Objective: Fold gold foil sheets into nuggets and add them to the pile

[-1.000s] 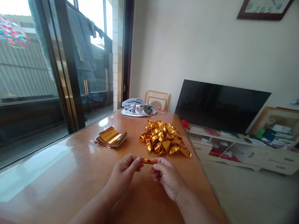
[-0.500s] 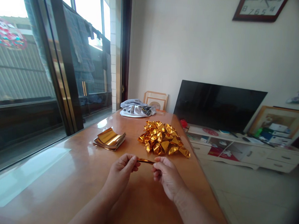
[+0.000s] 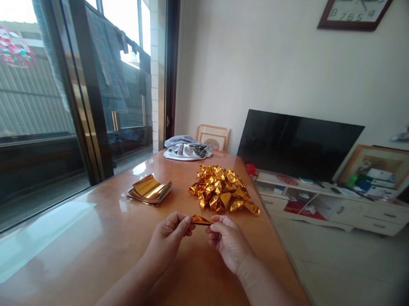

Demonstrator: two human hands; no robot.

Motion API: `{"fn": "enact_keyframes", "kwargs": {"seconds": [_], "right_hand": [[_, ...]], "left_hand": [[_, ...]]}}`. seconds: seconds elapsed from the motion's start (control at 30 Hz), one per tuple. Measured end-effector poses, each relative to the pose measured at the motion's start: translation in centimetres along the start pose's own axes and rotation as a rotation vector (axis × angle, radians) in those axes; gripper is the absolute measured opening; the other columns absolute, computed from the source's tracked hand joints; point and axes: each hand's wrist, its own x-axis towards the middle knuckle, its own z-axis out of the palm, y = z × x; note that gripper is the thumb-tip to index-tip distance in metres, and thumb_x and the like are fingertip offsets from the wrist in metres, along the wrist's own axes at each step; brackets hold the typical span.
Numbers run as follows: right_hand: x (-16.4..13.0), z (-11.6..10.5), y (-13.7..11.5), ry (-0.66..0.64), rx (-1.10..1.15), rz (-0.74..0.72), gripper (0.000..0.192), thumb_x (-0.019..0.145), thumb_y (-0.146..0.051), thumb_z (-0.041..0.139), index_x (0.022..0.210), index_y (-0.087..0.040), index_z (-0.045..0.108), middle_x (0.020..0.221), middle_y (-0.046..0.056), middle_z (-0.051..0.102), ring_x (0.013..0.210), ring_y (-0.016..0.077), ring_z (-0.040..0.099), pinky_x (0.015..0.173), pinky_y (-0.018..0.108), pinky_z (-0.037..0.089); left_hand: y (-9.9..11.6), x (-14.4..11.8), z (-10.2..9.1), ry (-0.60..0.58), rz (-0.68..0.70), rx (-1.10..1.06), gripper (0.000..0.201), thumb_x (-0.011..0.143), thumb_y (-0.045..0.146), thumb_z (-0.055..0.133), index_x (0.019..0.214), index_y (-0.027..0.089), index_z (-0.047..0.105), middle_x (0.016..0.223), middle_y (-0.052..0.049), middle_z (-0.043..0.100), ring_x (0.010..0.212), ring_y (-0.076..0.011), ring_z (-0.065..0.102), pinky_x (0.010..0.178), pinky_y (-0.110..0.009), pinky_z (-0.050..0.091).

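Observation:
Between my two hands, a narrow folded piece of gold foil paper (image 3: 201, 220) is stretched just above the table. My left hand (image 3: 173, 229) pinches its left end, and my right hand (image 3: 225, 236) pinches the right end; both sets of fingers are closed. The fingers cover the paper's ends. Beyond my right hand lies a heap of folded gold foil pieces (image 3: 223, 189). A stack of flat gold foil sheets (image 3: 150, 189), the top one curling up, rests beyond my left hand.
The glossy wooden table (image 3: 117, 249) runs away from me. At its far end lies a bundle of grey and white cloth (image 3: 187, 150). A sliding glass door (image 3: 87, 96) stands to the left. To the right are a television (image 3: 297, 144) and a low white cabinet (image 3: 355, 213).
My left hand has moved slightly right, towards my right hand. The folded foil paper between them now shows more of its gold face.

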Motion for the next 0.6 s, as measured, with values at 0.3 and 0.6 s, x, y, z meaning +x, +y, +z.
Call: {"fn": "enact_keyframes", "kwargs": {"seconds": [0.3,0.6], "right_hand": [[0.04,0.0,-0.27,0.009,0.022,0.067,0.025,0.07,-0.021,0.066,0.094,-0.02,0.058,0.067,0.001,0.067,0.054,0.0104,0.053,0.053,0.022,0.041],[0.15,0.02,0.09,0.059,-0.097,-0.065,0.019,0.073,-0.022,0.063,0.091,-0.019,0.057,0.069,0.002,0.069,0.056,0.0104,0.055,0.054,0.021,0.042]], "left_hand": [[-0.41,-0.18,0.04,-0.097,0.098,0.136,0.03,0.093,0.046,0.061,0.084,0.018,0.067,0.082,-0.005,0.068,0.078,-0.0191,0.06,0.075,-0.03,0.048],[-0.72,-0.28,0.63,-0.056,0.089,0.186,0.022,0.085,0.039,0.07,0.091,0.019,0.065,0.084,-0.002,0.066,0.076,-0.0168,0.058,0.068,-0.026,0.044]]}}
